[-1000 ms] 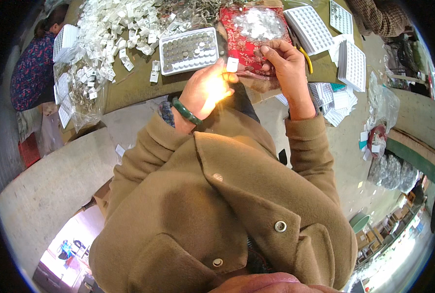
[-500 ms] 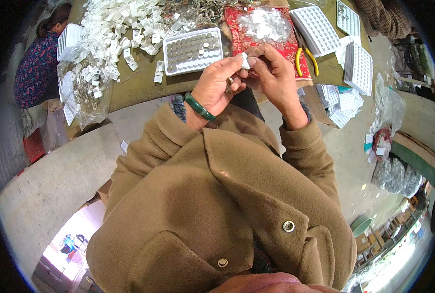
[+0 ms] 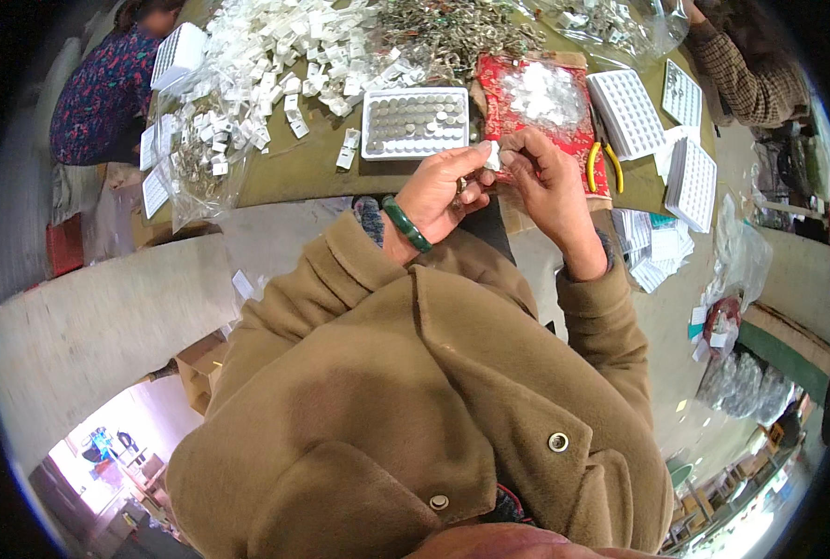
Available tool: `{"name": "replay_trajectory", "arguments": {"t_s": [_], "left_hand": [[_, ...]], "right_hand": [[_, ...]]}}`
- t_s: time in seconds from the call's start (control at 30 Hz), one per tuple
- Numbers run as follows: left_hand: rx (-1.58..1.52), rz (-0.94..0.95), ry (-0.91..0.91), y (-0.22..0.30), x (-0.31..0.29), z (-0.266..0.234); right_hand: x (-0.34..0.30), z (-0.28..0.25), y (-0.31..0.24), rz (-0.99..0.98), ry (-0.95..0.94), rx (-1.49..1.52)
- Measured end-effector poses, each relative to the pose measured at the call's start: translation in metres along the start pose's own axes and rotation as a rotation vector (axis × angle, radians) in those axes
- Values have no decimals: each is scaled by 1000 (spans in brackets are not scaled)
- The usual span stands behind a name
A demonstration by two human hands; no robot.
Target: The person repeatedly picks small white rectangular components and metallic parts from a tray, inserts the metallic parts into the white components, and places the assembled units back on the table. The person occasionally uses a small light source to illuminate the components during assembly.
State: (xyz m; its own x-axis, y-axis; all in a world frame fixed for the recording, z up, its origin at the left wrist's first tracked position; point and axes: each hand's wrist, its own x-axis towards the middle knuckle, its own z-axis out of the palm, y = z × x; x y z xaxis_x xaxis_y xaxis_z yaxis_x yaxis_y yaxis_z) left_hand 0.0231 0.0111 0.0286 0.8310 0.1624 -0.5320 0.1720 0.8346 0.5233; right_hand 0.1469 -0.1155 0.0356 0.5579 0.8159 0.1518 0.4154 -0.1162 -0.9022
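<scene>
My left hand (image 3: pixel 440 191), with a dark green bangle (image 3: pixel 405 224) at the wrist, pinches a small white piece (image 3: pixel 492 156) between thumb and fingers. My right hand (image 3: pixel 553 182) is close beside it, thumb and forefinger drawn together by the piece's right side. Whatever those right fingertips hold is too small to make out. Just beyond my left hand lies a white tray (image 3: pixel 369 147) with rows of round grey discs, a few of them white. A red patterned cloth (image 3: pixel 564 140) bearing a heap of small clear plastic packets (image 3: pixel 543 96) lies beyond my right hand.
Pliers with yellow handles (image 3: pixel 606 168) rest at the cloth's right edge. White trays (image 3: pixel 625 114) are stacked farther right. Loose white plastic pieces (image 3: pixel 289 47) and small metal parts (image 3: pixel 452 37) are heaped at the back. One person (image 3: pixel 102 107) sits left; a sleeve (image 3: pixel 750 79) shows at right.
The whole view has shifted, so the table and hands appear farther right and lower. Both hands stay together at the white piece, with the right fingertips slightly drawn away from it.
</scene>
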Motion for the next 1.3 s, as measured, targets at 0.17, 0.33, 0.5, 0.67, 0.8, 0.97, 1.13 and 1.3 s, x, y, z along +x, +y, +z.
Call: {"name": "replay_trajectory", "arguments": {"t_s": [0.17, 0.33, 0.5, 0.67, 0.8, 0.97, 1.13, 1.3], "left_hand": [[160, 136, -30, 2, -5, -3], [330, 256, -49, 13, -15, -6], [289, 212, -109, 28, -30, -17], [208, 220, -181, 32, -33, -29], [385, 266, -179, 30, -33, -32], [396, 259, -197, 35, -41, -30], [426, 364, -204, 37, -40, -23], [130, 424, -142, 43, -38, -30]], "right_hand": [[6, 4, -10, -86, -30, -125], [19, -2, -12, -186, -151, -22], [63, -22, 1, -53, -126, -201], [104, -16, 24, -227, 177, -825], [118, -6, 36, -196, 79, -1103], [120, -16, 38, -407, 209, -854], [126, -16, 28, -355, 240, -515], [134, 1, 18, -107, 208, 155]]}}
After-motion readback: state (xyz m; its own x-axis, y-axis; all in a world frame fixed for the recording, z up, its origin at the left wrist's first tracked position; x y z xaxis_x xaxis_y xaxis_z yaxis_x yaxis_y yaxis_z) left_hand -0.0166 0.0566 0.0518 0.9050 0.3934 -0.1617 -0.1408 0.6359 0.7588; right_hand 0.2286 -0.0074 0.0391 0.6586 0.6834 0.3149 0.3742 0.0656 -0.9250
